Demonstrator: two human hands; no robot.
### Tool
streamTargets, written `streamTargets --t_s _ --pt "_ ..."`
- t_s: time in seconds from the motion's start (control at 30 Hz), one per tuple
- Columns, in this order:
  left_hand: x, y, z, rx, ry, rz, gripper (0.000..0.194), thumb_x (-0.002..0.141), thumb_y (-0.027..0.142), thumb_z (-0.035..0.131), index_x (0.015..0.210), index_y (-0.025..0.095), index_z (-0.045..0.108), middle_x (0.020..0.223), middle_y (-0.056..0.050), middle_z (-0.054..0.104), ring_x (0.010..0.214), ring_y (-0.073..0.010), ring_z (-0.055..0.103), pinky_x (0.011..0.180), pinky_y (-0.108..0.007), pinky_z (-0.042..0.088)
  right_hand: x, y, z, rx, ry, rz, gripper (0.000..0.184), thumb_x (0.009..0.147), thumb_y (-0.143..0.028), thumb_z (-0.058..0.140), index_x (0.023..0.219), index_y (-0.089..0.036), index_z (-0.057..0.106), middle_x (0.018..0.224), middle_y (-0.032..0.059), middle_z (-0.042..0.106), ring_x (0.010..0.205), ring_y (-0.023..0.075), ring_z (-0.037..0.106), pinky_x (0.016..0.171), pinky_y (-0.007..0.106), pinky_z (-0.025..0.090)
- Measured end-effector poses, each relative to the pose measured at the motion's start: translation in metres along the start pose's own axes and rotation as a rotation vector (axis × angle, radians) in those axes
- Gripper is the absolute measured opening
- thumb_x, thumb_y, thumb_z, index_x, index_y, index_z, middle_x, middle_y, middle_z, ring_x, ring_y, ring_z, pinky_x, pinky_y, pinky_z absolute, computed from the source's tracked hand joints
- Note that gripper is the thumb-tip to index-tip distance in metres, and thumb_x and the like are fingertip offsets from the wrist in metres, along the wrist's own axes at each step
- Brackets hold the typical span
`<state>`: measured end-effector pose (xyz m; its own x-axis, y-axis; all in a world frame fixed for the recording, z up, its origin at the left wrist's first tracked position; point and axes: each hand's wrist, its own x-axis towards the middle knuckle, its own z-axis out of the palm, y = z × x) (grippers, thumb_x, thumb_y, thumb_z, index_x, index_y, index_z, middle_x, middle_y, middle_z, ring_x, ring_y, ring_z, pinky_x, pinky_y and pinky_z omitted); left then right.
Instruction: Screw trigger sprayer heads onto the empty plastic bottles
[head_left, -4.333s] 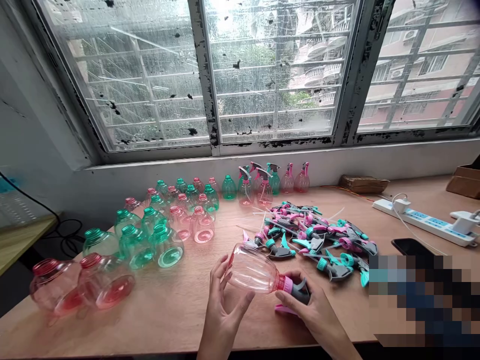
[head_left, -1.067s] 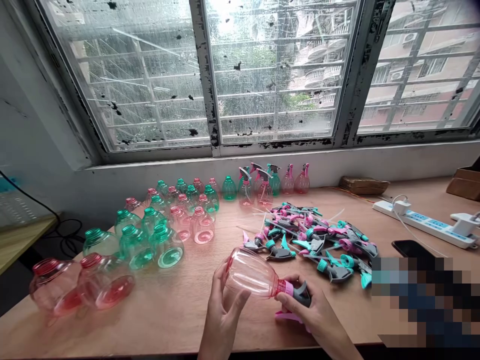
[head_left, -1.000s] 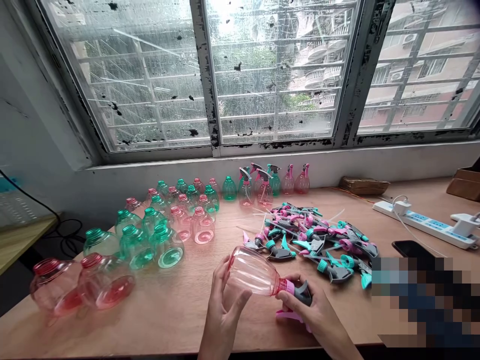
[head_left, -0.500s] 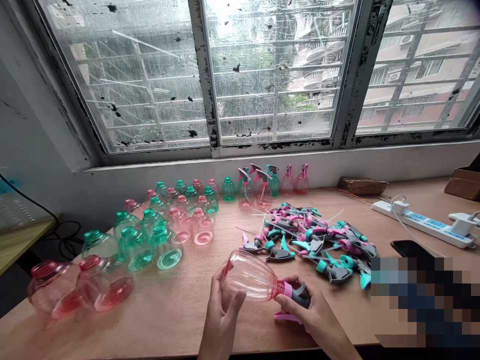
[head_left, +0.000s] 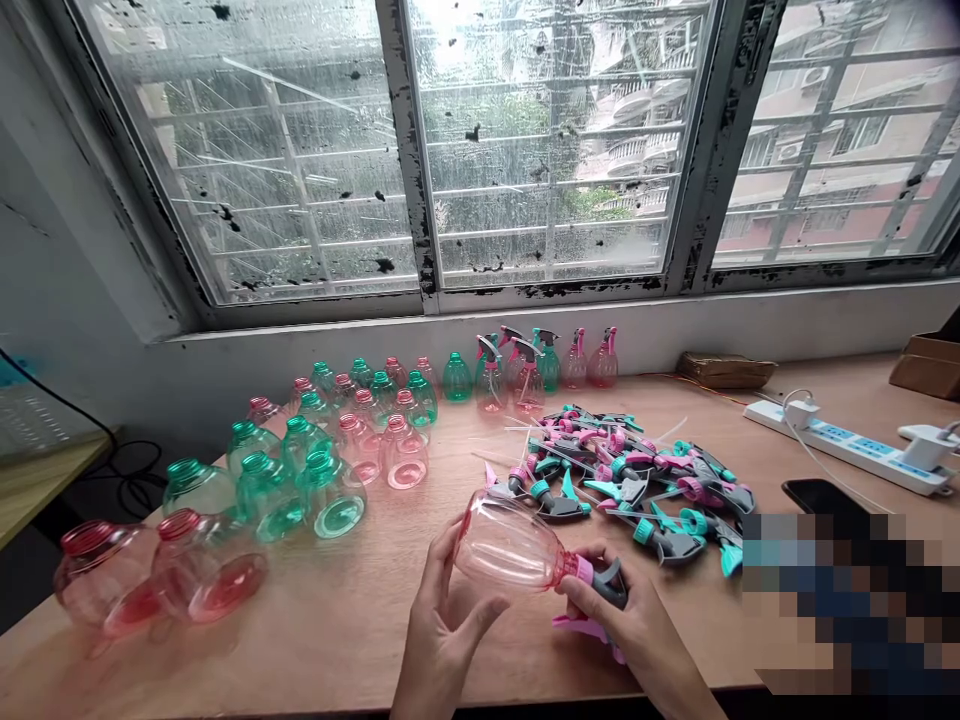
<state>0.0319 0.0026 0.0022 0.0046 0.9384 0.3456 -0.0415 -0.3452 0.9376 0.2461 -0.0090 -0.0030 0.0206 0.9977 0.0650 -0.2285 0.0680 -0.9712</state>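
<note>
A clear pink spray bottle (head_left: 510, 545) lies tilted on its side in the air above the front of the table, its base to the left. My right hand (head_left: 626, 610) grips its neck end, fingers around the pink collar of the grey-and-pink trigger sprayer (head_left: 609, 583); the pink trigger hangs below. At the base, my left hand (head_left: 450, 610) is cupped and open, thumb clear of the bottle and fingers beside the base, partly hidden. Beyond the bottle lies a heap of loose trigger sprayers (head_left: 630, 465) in grey, pink and teal.
Several headless bottles, pink (head_left: 210, 570) and green (head_left: 334, 495), stand in rows at the left. Bottles fitted with sprayers (head_left: 529, 380) stand by the window wall. At the right are a power strip (head_left: 847, 445), a phone (head_left: 825, 500), a brown package (head_left: 724, 371) and a cardboard box (head_left: 926, 362).
My left thumb has lifted off the bottle and the left fingers have loosened. The bottle has shifted slightly right and up at its base, with my right hand still on the neck end.
</note>
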Motion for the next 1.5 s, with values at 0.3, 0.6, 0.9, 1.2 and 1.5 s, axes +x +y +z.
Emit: streamTargets --t_s 0.3,0.6,0.9,1.2,1.5 --pt "-0.001 -0.002 0.0 0.091 0.044 0.005 0.061 0.085 0.038 0.077 0.141 0.032 0.053 0.154 -0.007 0.05 0.146 -0.0325 0.043 0.123 -0.046 0.03 -0.001 -0.002 0.0 0.021 -0.024 0.013 0.037 0.078 -0.048 0.084 0.093 -0.019 0.066 0.069 -0.0023 0.065 0.064 0.0161 0.06 0.066 0.035 0.065" --pt "-0.004 -0.004 0.004 0.081 0.081 -0.036 0.068 0.079 0.04 0.082 0.138 0.029 0.051 0.15 -0.009 0.053 0.145 -0.0336 0.042 0.124 -0.051 0.025 -0.002 -0.003 0.0 -0.001 -0.023 0.004 0.035 0.077 -0.045 0.085 0.092 -0.019 0.067 0.073 -0.0011 0.067 0.064 0.0153 0.061 0.062 0.028 0.062" --pt "-0.002 -0.005 0.004 0.059 0.094 -0.006 0.059 0.08 0.04 0.081 0.133 0.027 0.057 0.158 -0.01 0.045 0.148 -0.0338 0.038 0.124 -0.049 0.026 0.0 -0.003 0.0 -0.002 -0.004 0.022 0.036 0.078 -0.048 0.084 0.088 -0.018 0.066 0.065 -0.0024 0.067 0.057 0.0131 0.06 0.057 0.024 0.06" --pt "-0.002 -0.005 0.006 -0.068 0.034 0.005 0.076 0.077 0.038 0.085 0.142 0.028 0.047 0.16 -0.011 0.042 0.146 -0.0333 0.042 0.121 -0.044 0.036 -0.003 -0.005 0.003 0.02 -0.023 0.04 0.037 0.073 -0.045 0.088 0.089 -0.018 0.069 0.074 -0.0015 0.064 0.065 0.0176 0.062 0.061 0.034 0.065" --pt "-0.001 -0.007 0.005 0.123 0.131 -0.035 0.06 0.079 0.045 0.08 0.134 0.029 0.061 0.148 -0.009 0.05 0.128 -0.0321 0.058 0.11 -0.042 0.046 0.0 -0.002 0.0 0.008 0.007 0.023 0.036 0.076 -0.046 0.086 0.088 -0.017 0.067 0.064 -0.0018 0.069 0.058 0.0149 0.063 0.058 0.026 0.06"
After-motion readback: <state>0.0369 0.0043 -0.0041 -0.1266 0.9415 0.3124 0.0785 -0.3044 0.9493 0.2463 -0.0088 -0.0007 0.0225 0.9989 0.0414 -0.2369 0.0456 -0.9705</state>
